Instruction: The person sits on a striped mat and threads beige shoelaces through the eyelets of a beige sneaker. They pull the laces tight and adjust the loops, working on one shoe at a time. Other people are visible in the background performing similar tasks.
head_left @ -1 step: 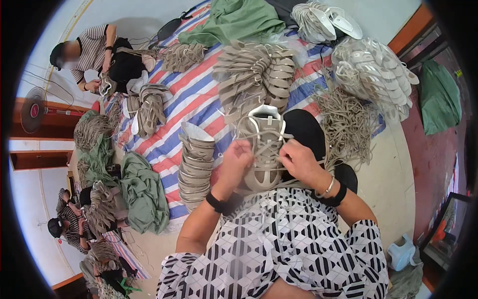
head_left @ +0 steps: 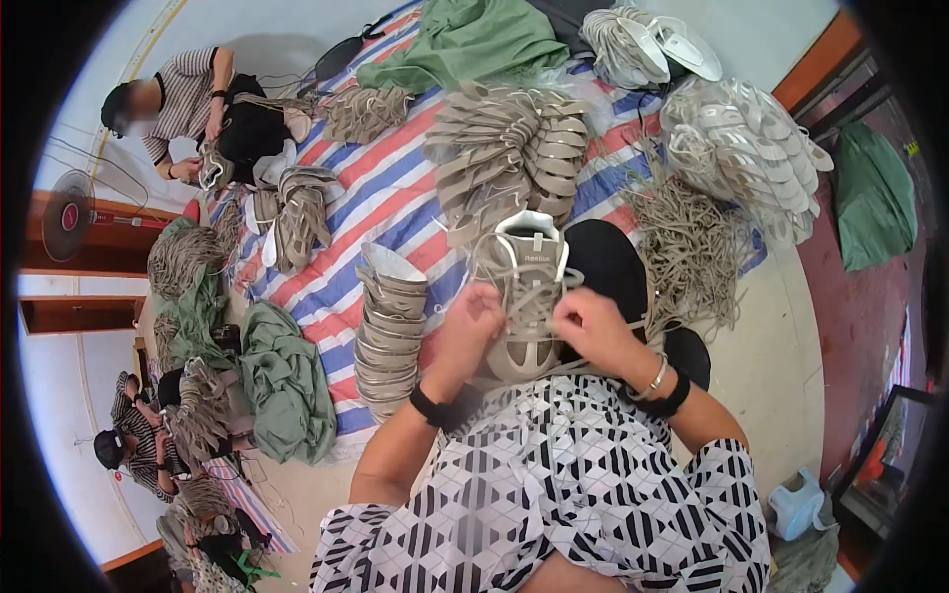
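Observation:
A beige shoe upper (head_left: 534, 255) with a white-edged collar lies over my lap, toe toward me. Shoelaces (head_left: 535, 296) criss-cross its front, with loose loops over the tongue. At the upper's left side, my left hand (head_left: 474, 314) is closed, thumb and fingers pinched on the lace. On the right side my right hand (head_left: 593, 322) pinches the lace too, near the lower eyelets. The exact bit of lace between the fingertips is mostly hidden. A dark round pad (head_left: 605, 259) is behind the upper on the right.
Stacked beige uppers (head_left: 388, 341) stand to my left, with more uppers (head_left: 504, 148) ahead on a striped sheet (head_left: 341, 287). Tangled laces (head_left: 684, 252) and bagged uppers (head_left: 741, 148) lie right. Two people (head_left: 188, 109) work at the left; a blue stool (head_left: 799, 506) is lower right.
Both hands have shifted slightly toward me along the upper's sides. The lace loops over the tongue lie a little differently.

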Demonstrator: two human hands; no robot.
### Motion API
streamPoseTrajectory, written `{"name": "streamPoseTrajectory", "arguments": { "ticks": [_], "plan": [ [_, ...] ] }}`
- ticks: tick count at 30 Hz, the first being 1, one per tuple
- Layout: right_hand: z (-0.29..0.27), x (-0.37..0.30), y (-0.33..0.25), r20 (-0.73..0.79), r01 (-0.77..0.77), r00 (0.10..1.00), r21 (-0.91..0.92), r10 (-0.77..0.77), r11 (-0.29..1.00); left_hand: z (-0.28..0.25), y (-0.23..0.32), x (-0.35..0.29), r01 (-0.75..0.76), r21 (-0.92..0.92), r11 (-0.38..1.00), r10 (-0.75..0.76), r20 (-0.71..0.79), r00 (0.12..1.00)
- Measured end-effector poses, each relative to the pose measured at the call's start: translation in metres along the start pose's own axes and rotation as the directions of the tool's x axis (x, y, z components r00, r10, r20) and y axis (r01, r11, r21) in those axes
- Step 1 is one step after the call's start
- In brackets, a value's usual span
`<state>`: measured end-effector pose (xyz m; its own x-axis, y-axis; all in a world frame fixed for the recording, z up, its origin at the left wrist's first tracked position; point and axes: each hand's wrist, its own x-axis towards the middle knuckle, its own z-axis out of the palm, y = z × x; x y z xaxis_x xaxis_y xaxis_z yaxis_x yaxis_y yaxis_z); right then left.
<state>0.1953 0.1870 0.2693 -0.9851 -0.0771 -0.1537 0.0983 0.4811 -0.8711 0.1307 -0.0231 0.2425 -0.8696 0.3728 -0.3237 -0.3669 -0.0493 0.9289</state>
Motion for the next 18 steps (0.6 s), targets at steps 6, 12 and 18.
{"name": "streamPoseTrajectory", "arguments": {
  "ticks": [6, 12, 18],
  "plan": [
    [-0.012, -0.011, -0.008, -0.087, -0.132, 0.975, 0.524, 0.206, 0.842, -0.018, 0.004, 0.005, 0.138, -0.223, 0.965, -0.165, -0.107, 0.981],
    [-0.033, 0.01, 0.023, -0.055, -0.258, 0.947, 0.454, 0.316, 0.853, -0.004, 0.023, 0.027, -0.082, 0.282, 0.956, 0.118, -0.114, 0.986],
    [-0.022, 0.033, 0.026, 0.154, -0.32, 0.947, 0.379, 0.282, 0.869, 0.015, 0.028, -0.01, -0.175, 0.269, 0.947, 0.132, 0.172, 0.976]
  ]
}}
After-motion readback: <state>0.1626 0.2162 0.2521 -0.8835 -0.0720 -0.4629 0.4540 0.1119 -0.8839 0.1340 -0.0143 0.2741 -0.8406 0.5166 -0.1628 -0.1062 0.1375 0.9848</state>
